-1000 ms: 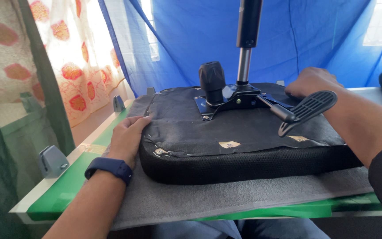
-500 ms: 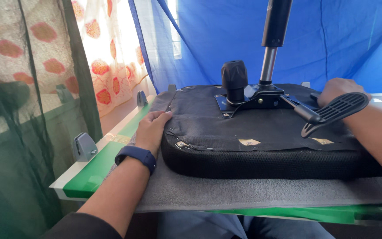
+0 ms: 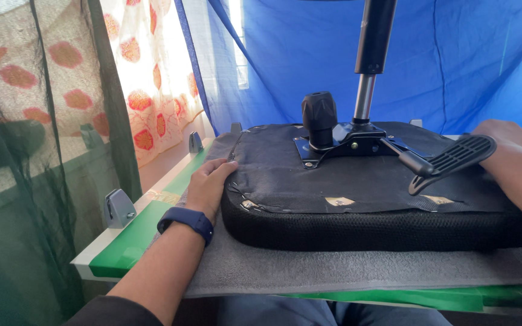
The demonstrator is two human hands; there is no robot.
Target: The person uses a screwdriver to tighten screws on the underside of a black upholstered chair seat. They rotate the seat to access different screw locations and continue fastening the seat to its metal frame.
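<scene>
An upside-down black office chair seat (image 3: 357, 199) lies on a grey felt mat (image 3: 309, 271). Its metal mechanism plate (image 3: 348, 142) carries a black knob (image 3: 319, 115), a gas lift column (image 3: 371, 54) that stands upright, and a ribbed lever paddle (image 3: 454, 158). My left hand (image 3: 208, 184), with a blue wristband (image 3: 185, 222) behind it, rests against the seat's left edge. Far right, my right hand (image 3: 505, 133) lies on the seat's back corner, partly cut off by the frame.
The mat lies on a green table top with a white edge (image 3: 122, 241). Two grey metal brackets (image 3: 118, 208) stand along its left edge. A blue tarp (image 3: 454, 66) hangs behind, a flowered curtain (image 3: 146, 78) and dark green netting (image 3: 25, 199) to the left.
The view has shifted left and slightly nearer, so the seat sits further right in frame. Both hands stay on the seat's edges, with little movement of the seat itself.
</scene>
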